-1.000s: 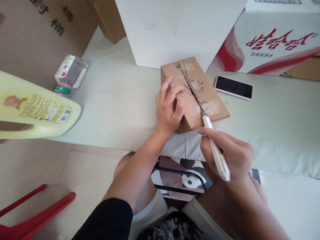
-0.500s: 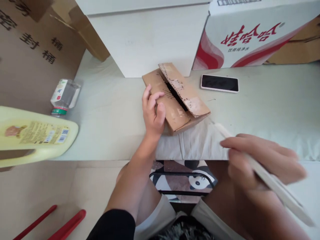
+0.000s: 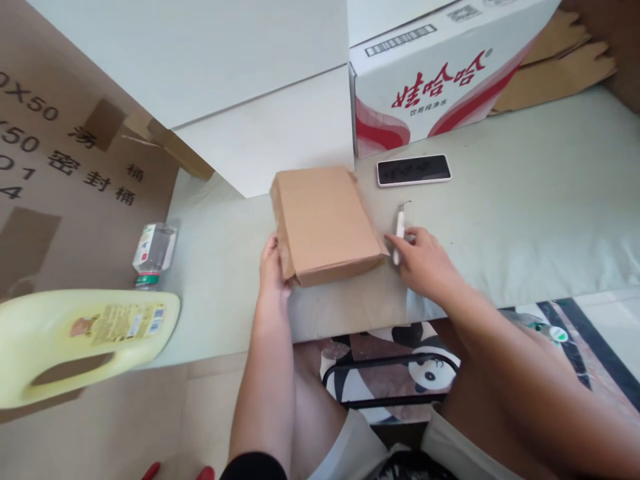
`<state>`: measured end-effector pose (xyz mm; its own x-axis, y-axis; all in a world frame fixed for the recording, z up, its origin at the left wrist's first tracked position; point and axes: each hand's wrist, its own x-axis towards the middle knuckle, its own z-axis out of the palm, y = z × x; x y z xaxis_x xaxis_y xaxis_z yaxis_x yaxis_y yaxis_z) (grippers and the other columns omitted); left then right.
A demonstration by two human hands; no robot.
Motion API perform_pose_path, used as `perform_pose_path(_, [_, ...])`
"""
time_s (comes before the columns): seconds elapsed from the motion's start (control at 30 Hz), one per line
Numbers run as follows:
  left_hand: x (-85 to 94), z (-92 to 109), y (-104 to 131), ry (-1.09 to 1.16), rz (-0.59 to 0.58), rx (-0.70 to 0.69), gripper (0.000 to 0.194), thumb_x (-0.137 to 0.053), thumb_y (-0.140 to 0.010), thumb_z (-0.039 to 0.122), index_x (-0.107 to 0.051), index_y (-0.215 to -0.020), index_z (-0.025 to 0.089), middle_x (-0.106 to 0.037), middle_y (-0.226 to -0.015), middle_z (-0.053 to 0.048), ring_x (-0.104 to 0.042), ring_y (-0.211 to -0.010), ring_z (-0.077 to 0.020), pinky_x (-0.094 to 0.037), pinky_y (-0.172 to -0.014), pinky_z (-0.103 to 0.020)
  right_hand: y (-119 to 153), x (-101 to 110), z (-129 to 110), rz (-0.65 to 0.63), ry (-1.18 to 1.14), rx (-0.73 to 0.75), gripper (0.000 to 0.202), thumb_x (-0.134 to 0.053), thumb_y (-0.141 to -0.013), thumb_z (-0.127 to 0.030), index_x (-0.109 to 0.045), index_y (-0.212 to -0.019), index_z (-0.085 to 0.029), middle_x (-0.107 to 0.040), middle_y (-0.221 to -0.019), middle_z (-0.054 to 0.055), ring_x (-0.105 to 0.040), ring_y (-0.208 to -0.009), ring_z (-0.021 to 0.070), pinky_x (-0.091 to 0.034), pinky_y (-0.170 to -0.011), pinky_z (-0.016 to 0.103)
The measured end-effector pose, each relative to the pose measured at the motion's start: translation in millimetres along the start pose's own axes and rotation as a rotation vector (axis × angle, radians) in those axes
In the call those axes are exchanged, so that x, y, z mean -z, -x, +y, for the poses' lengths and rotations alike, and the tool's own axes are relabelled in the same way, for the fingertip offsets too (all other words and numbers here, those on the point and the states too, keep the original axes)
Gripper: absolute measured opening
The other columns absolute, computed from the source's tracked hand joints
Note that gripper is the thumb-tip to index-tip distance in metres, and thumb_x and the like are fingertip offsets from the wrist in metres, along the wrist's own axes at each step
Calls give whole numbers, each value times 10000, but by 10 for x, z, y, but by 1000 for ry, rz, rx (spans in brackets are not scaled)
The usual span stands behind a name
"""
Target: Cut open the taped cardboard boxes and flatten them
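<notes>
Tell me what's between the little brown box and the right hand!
The white cutter is between the little box and the right hand, in the head view.

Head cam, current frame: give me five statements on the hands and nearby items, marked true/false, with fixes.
1. The left hand is at the left side of the small cardboard box. True.
2. The phone lies with its screen dark. True.
3. The right hand is on the phone. False: it is at the white cutter.
4. The clear bottle has a green cap. True.
5. The yellow jug is right of the small cardboard box. False: it is to the left.
</notes>
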<state>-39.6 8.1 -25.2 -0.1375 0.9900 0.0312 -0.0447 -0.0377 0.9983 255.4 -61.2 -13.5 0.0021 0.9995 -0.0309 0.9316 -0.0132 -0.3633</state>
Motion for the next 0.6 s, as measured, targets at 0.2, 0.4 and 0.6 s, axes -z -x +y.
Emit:
perform_pose_path(0.2, [-297,150,104,186,79,203,445,-801,-693,571,-737,-978,236,-793,-1001,-59,-759,-942,-244,-606,-811,-357,9,108,-100,43,-332,206,640,-514,-739,-145,-607,-1372,-145,-448,-1562,209,-401,-1466,403,-389,-1162,602])
perform_pose_path(0.4, [-280,214,126,268,126,-112,443,-579,-772,645,-729,-926,258,-788,-1001,-70,-725,-1106,-300,-568,-965,-415,33,244,-160,120,-744,267,584,-542,-861,-348,-476,-1414,-174,-656,-1288,167,-668,-1110,304,-568,-918,461])
perform_pose_path(0.6, [-296,184,125,212,225,-78,649,-440,-806,776,-721,-1049,244,-780,-1108,-77,-641,-1295,-295,-527,-1062,-383,31,168,-194,204,-723,231,379,-653,-819,-389,-580,-1150,-219,-659,-847,35,-632,-740,209,-538,-677,355])
